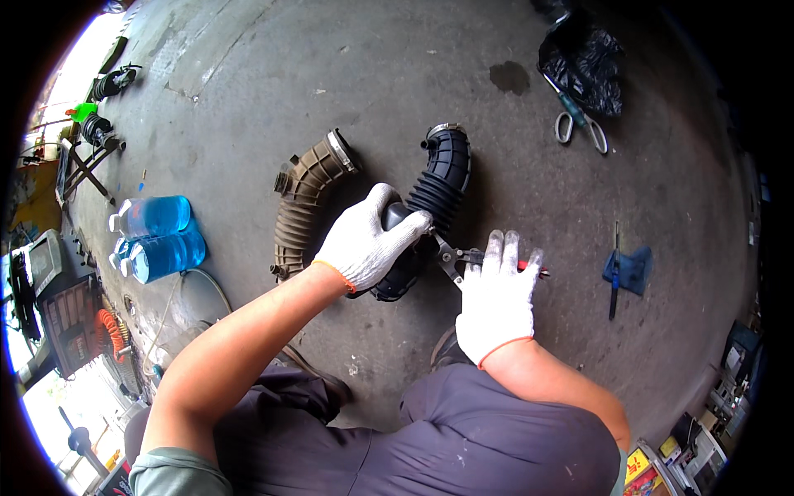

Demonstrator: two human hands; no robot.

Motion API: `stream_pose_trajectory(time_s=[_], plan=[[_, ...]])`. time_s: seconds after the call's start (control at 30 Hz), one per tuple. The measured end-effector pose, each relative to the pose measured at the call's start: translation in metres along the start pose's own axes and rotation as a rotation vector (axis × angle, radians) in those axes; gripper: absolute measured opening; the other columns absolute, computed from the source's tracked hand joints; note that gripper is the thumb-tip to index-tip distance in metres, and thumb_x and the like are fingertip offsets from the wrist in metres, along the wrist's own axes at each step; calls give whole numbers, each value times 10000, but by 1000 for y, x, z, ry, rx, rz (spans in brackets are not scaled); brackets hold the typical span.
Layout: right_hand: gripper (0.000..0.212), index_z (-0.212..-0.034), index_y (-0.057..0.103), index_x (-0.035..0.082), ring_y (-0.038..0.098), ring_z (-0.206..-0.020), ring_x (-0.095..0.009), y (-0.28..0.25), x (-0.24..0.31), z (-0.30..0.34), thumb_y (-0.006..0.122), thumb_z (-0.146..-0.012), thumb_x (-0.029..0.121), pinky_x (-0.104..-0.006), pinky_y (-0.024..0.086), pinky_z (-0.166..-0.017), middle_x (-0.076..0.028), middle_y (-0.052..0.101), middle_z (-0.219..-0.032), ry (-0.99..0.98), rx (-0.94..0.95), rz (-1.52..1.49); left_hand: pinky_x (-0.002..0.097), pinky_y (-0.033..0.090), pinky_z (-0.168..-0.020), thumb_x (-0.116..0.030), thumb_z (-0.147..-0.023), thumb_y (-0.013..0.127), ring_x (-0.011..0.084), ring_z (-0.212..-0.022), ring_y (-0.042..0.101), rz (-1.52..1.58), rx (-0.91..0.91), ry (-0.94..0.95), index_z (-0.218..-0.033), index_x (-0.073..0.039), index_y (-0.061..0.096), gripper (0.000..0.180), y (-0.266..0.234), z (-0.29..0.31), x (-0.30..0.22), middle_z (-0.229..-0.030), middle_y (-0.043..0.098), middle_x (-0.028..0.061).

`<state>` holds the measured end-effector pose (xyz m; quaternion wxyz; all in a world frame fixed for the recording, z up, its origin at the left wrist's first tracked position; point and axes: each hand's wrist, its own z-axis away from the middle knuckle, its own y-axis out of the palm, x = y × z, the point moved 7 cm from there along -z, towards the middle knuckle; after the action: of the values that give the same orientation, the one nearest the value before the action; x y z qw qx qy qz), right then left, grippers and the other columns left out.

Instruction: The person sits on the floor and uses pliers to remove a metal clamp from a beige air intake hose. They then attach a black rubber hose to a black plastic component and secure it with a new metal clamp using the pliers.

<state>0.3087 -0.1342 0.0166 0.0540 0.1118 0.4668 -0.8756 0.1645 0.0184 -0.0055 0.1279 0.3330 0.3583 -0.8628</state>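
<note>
A black ribbed rubber intake hose [447, 169] with a metal clamp at its far end lies on the floor in front of me. My left hand [368, 240], in a white knit glove, is closed around a smooth black rounded part near the hose's lower half. My right hand [498, 298], gloved too, holds red-handled pliers [449, 258], fingers lying long over the handles. Their jaws point at the hose beside my left thumb; the exact contact is hidden. Left of it rests a brown, dusty hose of like shape [302, 207], with its own clamp.
Bottles of blue liquid [169, 248] stand at the left. Scissors [579, 124] lie by a black plastic bag [583, 62] at the far right. Nearer are a blue cloth [635, 269] and a slim, dark-handled tool [614, 285]. Tool cases [70, 318] line the left edge.
</note>
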Motion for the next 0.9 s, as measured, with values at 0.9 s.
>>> stream_pose_trajectory(time_s=[0.9], plan=[[813, -1681, 537, 105, 228, -1709, -494, 27, -19, 8, 707, -967, 452, -747, 150, -1340, -291, 284, -1831, 42, 68, -32, 453, 586, -873, -519, -1017, 793, 357, -895, 738, 15, 68, -41, -1220, -15, 660, 559, 16, 3, -1, -960, 740, 231]])
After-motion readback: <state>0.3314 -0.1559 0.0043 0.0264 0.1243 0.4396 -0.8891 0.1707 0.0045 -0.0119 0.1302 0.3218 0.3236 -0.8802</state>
